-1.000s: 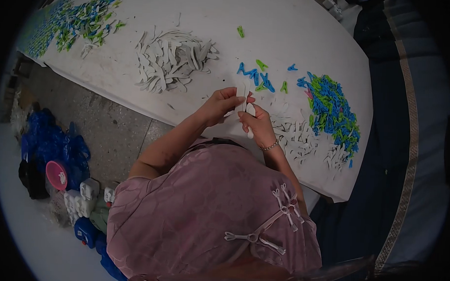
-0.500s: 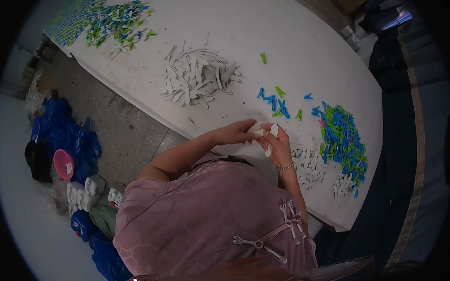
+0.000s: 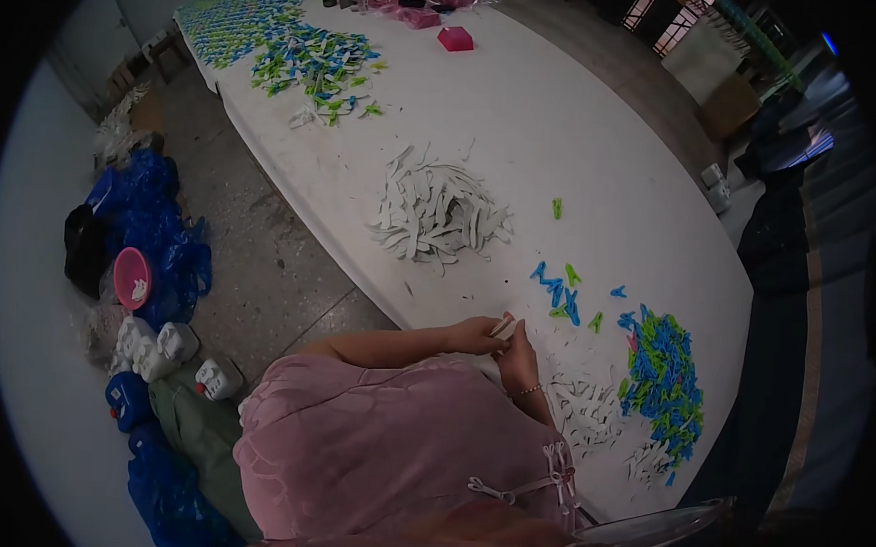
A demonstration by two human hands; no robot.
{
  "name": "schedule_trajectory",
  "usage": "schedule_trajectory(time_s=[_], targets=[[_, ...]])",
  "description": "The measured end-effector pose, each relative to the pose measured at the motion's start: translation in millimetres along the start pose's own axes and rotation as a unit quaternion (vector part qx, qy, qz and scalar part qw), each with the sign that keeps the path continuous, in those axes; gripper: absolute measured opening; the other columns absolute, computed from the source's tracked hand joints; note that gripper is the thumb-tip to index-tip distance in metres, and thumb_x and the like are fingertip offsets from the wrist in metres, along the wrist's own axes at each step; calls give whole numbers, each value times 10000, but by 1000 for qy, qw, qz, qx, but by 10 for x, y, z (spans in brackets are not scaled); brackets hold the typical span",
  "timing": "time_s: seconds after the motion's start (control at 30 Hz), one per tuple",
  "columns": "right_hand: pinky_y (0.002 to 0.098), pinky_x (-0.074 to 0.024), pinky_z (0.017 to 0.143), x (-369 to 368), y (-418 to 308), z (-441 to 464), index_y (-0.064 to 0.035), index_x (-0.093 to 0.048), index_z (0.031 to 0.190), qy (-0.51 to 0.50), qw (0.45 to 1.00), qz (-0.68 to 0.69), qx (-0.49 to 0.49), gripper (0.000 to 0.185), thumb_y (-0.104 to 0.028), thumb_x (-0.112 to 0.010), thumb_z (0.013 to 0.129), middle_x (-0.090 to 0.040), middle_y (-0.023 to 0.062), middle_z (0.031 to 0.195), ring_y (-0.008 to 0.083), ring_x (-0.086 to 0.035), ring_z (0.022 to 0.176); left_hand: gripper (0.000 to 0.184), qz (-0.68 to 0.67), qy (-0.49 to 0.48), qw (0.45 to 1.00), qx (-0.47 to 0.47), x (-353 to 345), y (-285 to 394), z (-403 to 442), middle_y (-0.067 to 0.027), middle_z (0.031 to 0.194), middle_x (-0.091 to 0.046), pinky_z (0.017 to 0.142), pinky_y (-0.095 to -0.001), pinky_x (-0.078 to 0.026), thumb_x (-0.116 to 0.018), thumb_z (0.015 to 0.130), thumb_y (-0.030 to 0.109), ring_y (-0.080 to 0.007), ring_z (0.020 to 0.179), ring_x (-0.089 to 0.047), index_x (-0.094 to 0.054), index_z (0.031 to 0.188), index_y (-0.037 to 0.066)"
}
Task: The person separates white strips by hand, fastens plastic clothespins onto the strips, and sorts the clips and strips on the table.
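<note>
My left hand [image 3: 476, 336] and my right hand [image 3: 519, 361] meet over the table's near edge, fingers closed around a small pale strip [image 3: 503, 327]. Fingers hide most of it, so its full shape cannot be made out. Left of my hands lies a heap of whitish-grey strips [image 3: 438, 214]. Just beyond them are several loose blue clips [image 3: 571, 305] and green clips [image 3: 573, 274]. To the right is a dense pile of blue and green clips [image 3: 666, 378], beside scattered small white pieces [image 3: 585, 411].
A long white table [image 3: 363, 203] runs to the back left, with more clips [image 3: 315, 62] at its far end. A pink container [image 3: 456, 39] stands there. On the floor are blue plastic bags [image 3: 160, 216], a pink basin [image 3: 132, 278] and white jugs [image 3: 177, 343].
The view has tilted up, showing more of the far table. My hands have come together, and the white strip that stood out from my right hand is now mostly covered by fingers.
</note>
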State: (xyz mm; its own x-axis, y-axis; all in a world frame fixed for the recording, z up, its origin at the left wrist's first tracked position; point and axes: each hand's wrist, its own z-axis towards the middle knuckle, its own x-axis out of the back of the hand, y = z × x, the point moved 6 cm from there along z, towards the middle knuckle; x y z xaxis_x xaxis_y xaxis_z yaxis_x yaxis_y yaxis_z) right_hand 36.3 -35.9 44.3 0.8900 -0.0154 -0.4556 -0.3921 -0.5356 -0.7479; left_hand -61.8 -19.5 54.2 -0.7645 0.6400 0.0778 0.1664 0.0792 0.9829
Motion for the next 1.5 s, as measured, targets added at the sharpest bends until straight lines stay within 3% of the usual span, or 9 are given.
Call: schedule_trajectory(time_s=[0.13, 0.23, 0.4, 0.47, 0.67, 0.93, 1.27, 1.33, 1.5], targets=[[339, -379, 900, 389, 135, -99, -50, -358, 1317, 87, 989, -110, -54, 590, -484, -349, 917, -413, 121, 1279, 222, -441, 1122, 217, -29, 116, 993, 21, 709, -273, 99, -51, 742, -586, 580, -279, -476, -490, 877, 248, -123, 650, -564, -484, 888, 31], [344, -413, 852, 641, 171, -219, -56, -411, 1277, 126, 975, -178, -43, 559, -472, -391, 905, -487, 117, 1204, 224, -494, 1058, 209, 156, 236, 959, 17, 1583, -60, 52, -90, 745, -614, 629, -313, -485, -516, 846, 208, -208, 647, -598, -505, 924, 15], [312, -463, 750, 1112, 420, -446, -61, -521, 1166, 172, 949, -263, 13, 422, -380, -481, 892, -609, 92, 994, 200, -582, 893, 698, 542, 399, 740, 28, 2208, 256, -118, -193, 1293, -383, 978, -482, -295, -691, 690, 381, -338, 1201, -370, -413, 1222, 26], [276, -465, 729, 1082, 326, -531, -49, -559, 1107, 179, 871, -439, 129, 351, -312, -524, 876, -632, 93, 923, 174, -598, 836, 757, 547, 377, 747, 19, 2068, 68, -2, -187, 1357, -305, 1012, -555, -189, -697, 671, 421, -367, 1268, -265, -389, 1267, 70], [311, -468, 742, 1190, 566, -700, -53, -589, 1052, 181, 860, -468, 91, 293, -255, -543, 845, -633, 139, 893, 230, -611, 828, 677, 646, 151, 743, -88, 1037, -540, 201, -177, 1404, -226, 1027, -564, -124, -588, 746, 474, -375, 1299, -180, -373, 1314, 174], [379, -442, 727, 1315, 742, -628, -47, -610, 924, 174, 829, -482, 222, 216, -221, -573, 800, -591, 136, 832, 296, -553, 797, 481, 725, 179, 664, 35, 1784, -1089, 641, -156, 1429, -200, 980, -614, -108, -403, 894, 392, -368, 1310, -165, -351, 1339, 219], [360, -451, 744, 1357, 780, -687, -61, -619, 963, 169, 870, -437, 155, 247, -226, -585, 783, -601, 109, 825, 245, -572, 803, 475, 729, 194, 649, 100, 1709, -682, 819, -160, 1391, -269, 961, -629, -178, -458, 871, 415, -350, 1296, -218, -388, 1267, 164], [334, -457, 745, 1390, 830, -730, -61, -622, 985, 159, 916, -353, 110, 267, -252, -576, 804, -620, 102, 843, 210, -591, 804, 529, 654, 205, 722, -97, 1233, -616, 710, -189, 1360, -301, 979, -627, -145, -562, 815, 395, -352, 1303, -198, -417, 1230, 101], [337, -478, 689, 1555, 607, -1023, -60, -628, 930, 180, 899, -371, 147, 279, -301, -562, 804, -640, 117, 837, 231, -616, 753, 819, 565, -13, 800, -199, -415, -399, 451, -210, 1378, -240, 1006, -591, -130, -674, 696, 431, -386, 1300, -179, -293, 1319, 61]])
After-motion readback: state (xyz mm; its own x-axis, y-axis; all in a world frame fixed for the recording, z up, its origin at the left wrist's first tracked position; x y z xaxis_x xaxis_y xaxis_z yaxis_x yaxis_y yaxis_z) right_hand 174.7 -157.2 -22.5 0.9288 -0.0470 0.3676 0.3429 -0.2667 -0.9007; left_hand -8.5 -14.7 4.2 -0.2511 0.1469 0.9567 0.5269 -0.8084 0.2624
